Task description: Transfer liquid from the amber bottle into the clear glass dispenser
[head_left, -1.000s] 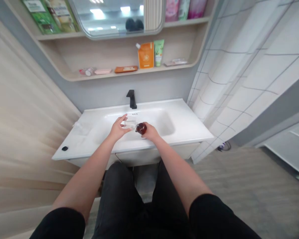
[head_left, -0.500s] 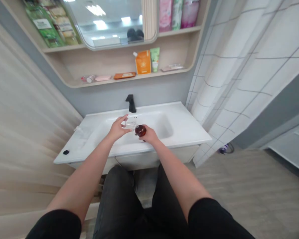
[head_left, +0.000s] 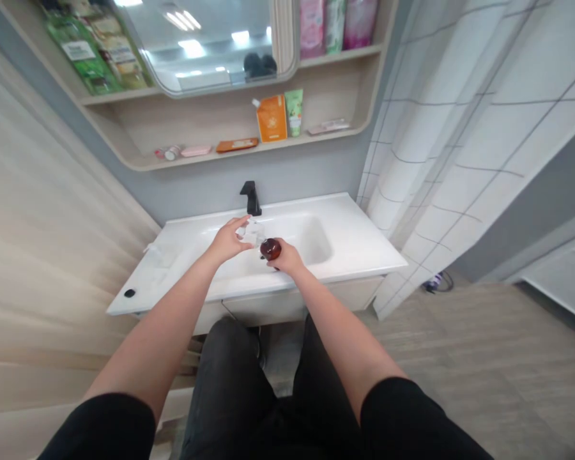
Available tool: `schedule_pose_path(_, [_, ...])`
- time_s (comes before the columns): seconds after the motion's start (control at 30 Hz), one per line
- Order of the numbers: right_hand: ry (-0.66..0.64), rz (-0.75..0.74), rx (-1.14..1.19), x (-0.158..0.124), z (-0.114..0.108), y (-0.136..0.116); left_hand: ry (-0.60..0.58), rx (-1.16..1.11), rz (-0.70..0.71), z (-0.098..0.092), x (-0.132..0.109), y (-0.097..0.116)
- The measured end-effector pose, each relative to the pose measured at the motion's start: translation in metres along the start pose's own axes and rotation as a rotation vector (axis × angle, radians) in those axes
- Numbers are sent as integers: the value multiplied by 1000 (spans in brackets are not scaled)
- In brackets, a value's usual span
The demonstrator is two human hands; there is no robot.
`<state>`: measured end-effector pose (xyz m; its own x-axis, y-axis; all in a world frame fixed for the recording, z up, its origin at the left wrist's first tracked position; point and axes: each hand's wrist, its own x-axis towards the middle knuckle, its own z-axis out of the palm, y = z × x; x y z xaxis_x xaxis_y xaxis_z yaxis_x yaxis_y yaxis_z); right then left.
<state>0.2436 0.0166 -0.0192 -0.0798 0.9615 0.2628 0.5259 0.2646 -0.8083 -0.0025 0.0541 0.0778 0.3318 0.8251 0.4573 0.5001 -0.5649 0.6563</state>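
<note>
Over the sink basin (head_left: 309,239), my left hand (head_left: 227,241) is closed around a clear bottle (head_left: 253,234). In my right hand (head_left: 286,257) is a dark amber bottle (head_left: 270,249), tilted so that its rounded end faces me. Both bottles meet at their near ends, where the amber one's neck seems to be at the clear one's mouth; the exact contact is too small to make out. A black faucet (head_left: 252,199) stands just behind the hands. Whether liquid passes between the bottles cannot be seen.
A small black cap (head_left: 130,293) and a clear item (head_left: 160,255) lie on the counter's left. Above hangs a mirror cabinet with a shelf (head_left: 211,160) holding an orange pouch (head_left: 271,119) and a green tube (head_left: 294,112). Curtains (head_left: 412,147) flank both sides.
The clear bottle in my left hand has turned slightly and moved a little. My right hand keeps the amber bottle nearly in place. The view has shifted slightly.
</note>
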Motion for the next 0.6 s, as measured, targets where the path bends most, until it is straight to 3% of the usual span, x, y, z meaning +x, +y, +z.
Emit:
schedule_pose_path(0.33, [-7, -3, 10, 0, 1, 1, -57, 59, 9, -5, 8, 2])
schedule_pose_path(0.6, [6, 7, 15, 0, 0, -1, -102, 125, 5, -9, 15, 16])
